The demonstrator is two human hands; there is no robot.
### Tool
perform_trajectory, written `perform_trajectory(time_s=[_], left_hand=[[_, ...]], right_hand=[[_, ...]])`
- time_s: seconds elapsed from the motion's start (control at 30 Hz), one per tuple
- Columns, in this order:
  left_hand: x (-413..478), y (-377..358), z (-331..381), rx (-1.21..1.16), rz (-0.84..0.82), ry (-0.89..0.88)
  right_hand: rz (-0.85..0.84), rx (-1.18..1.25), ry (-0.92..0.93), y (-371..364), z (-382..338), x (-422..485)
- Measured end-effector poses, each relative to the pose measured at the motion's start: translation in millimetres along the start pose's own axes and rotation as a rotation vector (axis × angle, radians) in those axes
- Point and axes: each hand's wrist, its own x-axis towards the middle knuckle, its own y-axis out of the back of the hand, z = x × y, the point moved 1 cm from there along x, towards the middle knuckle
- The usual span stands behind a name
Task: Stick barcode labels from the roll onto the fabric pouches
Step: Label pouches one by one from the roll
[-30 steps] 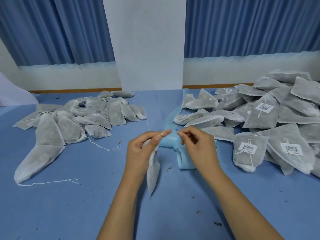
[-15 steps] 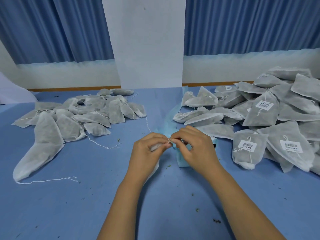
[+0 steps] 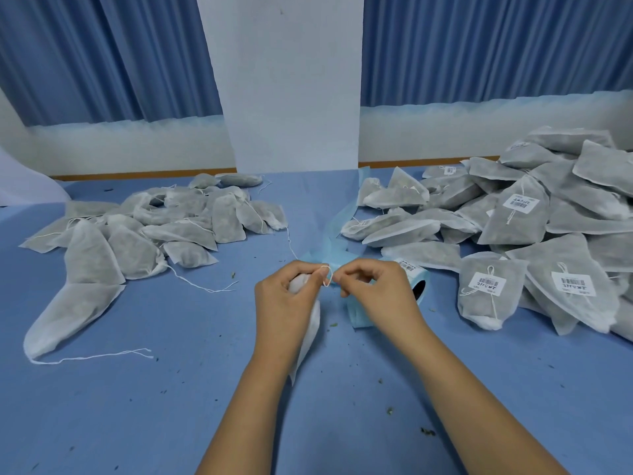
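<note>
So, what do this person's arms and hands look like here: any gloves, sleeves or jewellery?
The left hand and right hand are bare: no gloves or rings show. The left forearm and right forearm are also uncovered, with no sleeve in view down to the bottom edge of the frame. No watch, wristband, cable or marking shows on either.

Small packing workshop: blue-covered worktable, heaps of fabric pouches, barcode label roll, blue curtains behind

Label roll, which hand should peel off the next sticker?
Probably the right hand: it pinches only the string and sits right beside the label roll, while the left hand grips the pouch.
</note>
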Motion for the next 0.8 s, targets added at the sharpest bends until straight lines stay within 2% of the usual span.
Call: perform_trajectory(time_s=[0.07, 0.2, 0.33, 0.5, 0.57, 0.63, 0.8], left_hand=[[0.2, 1.5, -0.4, 0.004, 0.007, 0.003], [1.8, 3.9, -4.2, 0.059, 0.001, 0.001], [1.6, 2.6, -3.8, 0.068, -0.039, 0.011], [2.6, 1.7, 3.0, -0.092, -0.154, 0.134], [1.5, 1.2, 4.2, -0.159, -0.199, 0.187], [1.6, 1.8, 3.9, -0.197, -0.180, 0.227], [2.9, 2.7, 1.1, -0.212, -0.148, 0.259]], right_hand=[[-0.057, -0.031, -0.012, -2.6, 1.5, -1.3], [0.043, -0.064, 0.097, 1.6, -0.1, 0.2], [0.007, -0.085, 0.169, -0.8, -4.3, -2.8], [0.100, -0.160, 0.229, 4.2, -5.2, 0.0], [0.058, -0.242, 0.268, 3.6, -4.3, 0.5], [0.025, -0.276, 0.303, 0.5, -3.7, -0.9], [0.112, -0.210, 0.480, 2.4, -9.3, -4.2]])
